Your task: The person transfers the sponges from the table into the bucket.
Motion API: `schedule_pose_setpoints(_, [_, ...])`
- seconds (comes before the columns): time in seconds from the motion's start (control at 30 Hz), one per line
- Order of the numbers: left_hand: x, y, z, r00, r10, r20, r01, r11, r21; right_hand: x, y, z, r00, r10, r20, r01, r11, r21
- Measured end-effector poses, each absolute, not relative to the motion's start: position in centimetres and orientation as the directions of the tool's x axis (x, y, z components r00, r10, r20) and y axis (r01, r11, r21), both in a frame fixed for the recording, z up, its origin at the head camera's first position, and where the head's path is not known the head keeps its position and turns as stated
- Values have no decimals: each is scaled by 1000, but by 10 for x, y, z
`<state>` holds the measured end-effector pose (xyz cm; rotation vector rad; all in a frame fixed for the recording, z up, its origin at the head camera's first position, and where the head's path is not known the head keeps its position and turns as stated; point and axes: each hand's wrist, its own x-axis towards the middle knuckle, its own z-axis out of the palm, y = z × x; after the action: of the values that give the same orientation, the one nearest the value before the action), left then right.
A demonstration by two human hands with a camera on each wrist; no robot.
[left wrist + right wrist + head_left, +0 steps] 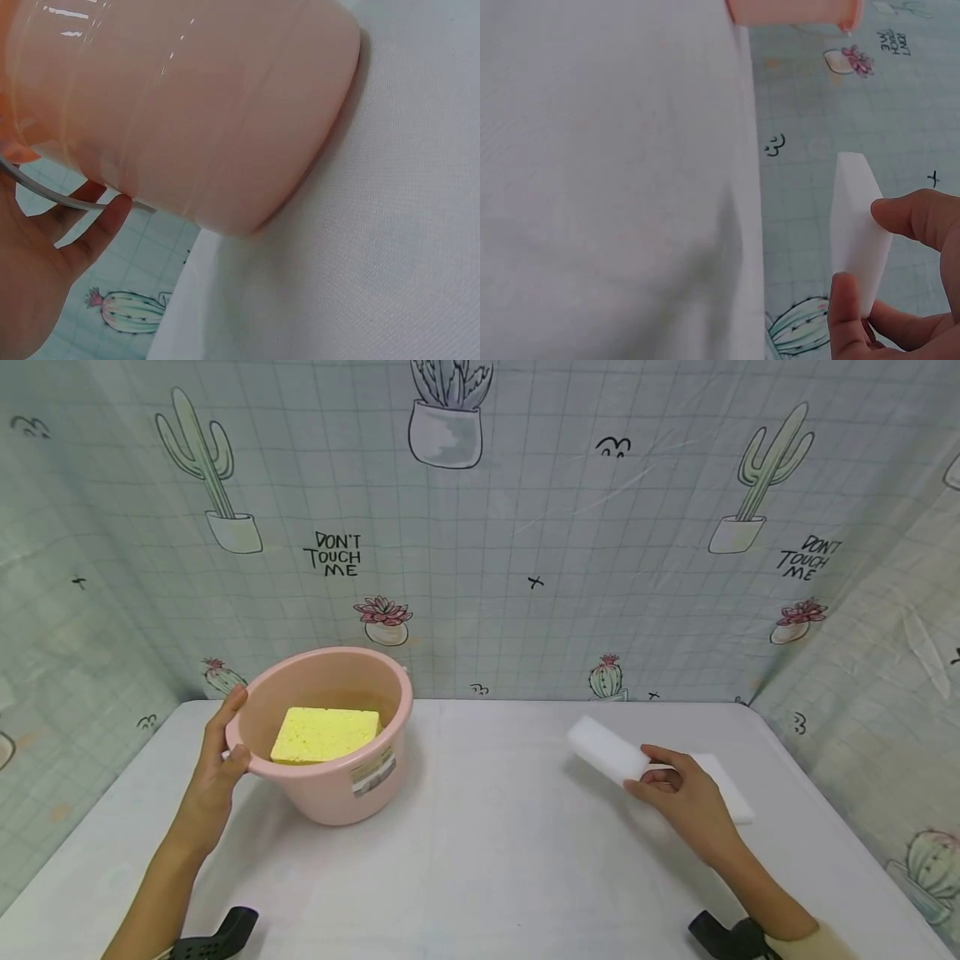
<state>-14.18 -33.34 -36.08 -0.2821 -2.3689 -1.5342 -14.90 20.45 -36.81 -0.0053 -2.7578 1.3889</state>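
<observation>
At the left of the head view, a pink plastic bucket stands tilted on the table. My left hand grips its rim on the left side. Inside the bucket lies a yellow sponge. The left wrist view has the bucket's side wall and a thin grey handle by the fingers. On the right, my right hand pinches a white foam sponge block, held above the table between thumb and fingers. A second white block lies on the table, partly hidden behind that hand.
The white table runs back to a patterned cloth with cactus drawings, which also hangs along both sides. A label is stuck on the bucket's front. Each wrist wears a black device.
</observation>
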Motion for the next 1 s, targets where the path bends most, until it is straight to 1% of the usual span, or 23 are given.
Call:
schedule_pose_setpoints(0.2, [-141,-333,-361,-936,-4,351,318,414,853,-156,188,-351,-999,-3,52,-44,582,-812])
schedule_pose_setpoints(0.63, [-142,-333,-360,-938,-2,347,318,401,859,-172,150,-321,-987,-119,105,-149,470,-870])
schedule_pose_setpoints(0.83, [-142,-334,-360,-936,0,352,322,404,856,-177,134,-312,-981,-149,121,-175,433,-884])
schedule_pose_setpoints(1.0, [-142,-334,-360,-935,1,354,324,410,853,-180,123,-307,-977,-169,131,-193,432,-881])
